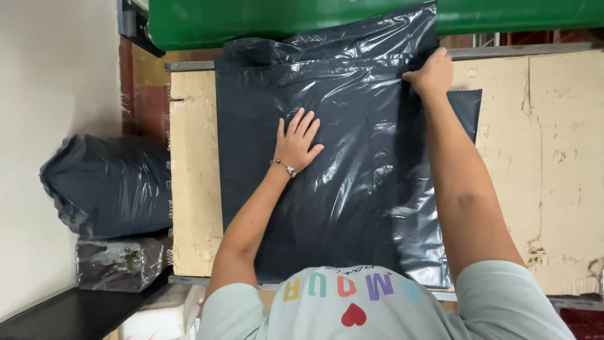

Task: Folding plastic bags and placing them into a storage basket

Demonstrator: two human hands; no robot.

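The dark grey plastic mailer bag [352,170] lies flat on the cardboard-covered table [553,164], its long axis running away from the person toward the green bin [302,19]. The left hand [298,143] presses it flat mid-bag, fingers spread, gripping nothing. The right hand [433,74], farther out, has its grip pinched on the bag's far right edge.
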